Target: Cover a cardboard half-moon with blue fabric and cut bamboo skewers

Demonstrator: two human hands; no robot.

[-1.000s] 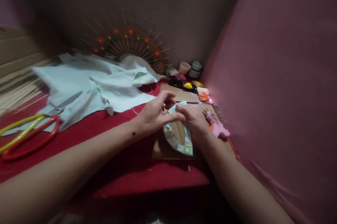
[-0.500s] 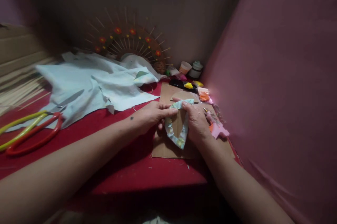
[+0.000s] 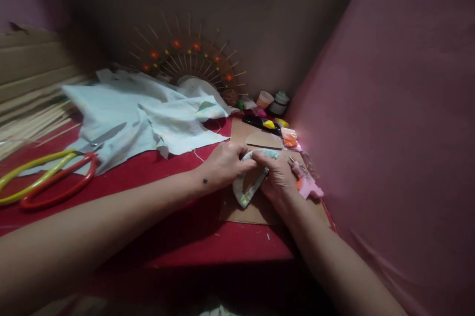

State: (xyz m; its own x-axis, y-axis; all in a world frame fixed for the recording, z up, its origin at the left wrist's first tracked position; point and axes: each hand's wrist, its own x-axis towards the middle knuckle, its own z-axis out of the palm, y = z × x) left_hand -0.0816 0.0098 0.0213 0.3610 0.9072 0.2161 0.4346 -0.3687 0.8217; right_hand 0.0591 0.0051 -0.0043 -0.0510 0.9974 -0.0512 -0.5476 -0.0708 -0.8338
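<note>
Fingers of both hands pinched a fabric-wrapped cardboard shape (image 3: 249, 184), left hand (image 3: 222, 165) and right hand (image 3: 278, 177) meeting at its top, apparently to press the cloth fold down. It lay on a cardboard sheet (image 3: 260, 209) near the counter's right edge; scissors (image 3: 52, 182) rested towards the left edge.

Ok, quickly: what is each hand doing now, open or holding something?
Left hand: closed, pinching the fabric-covered shape at its top.
Right hand: closed, gripping the same shape from the right side.
</note>
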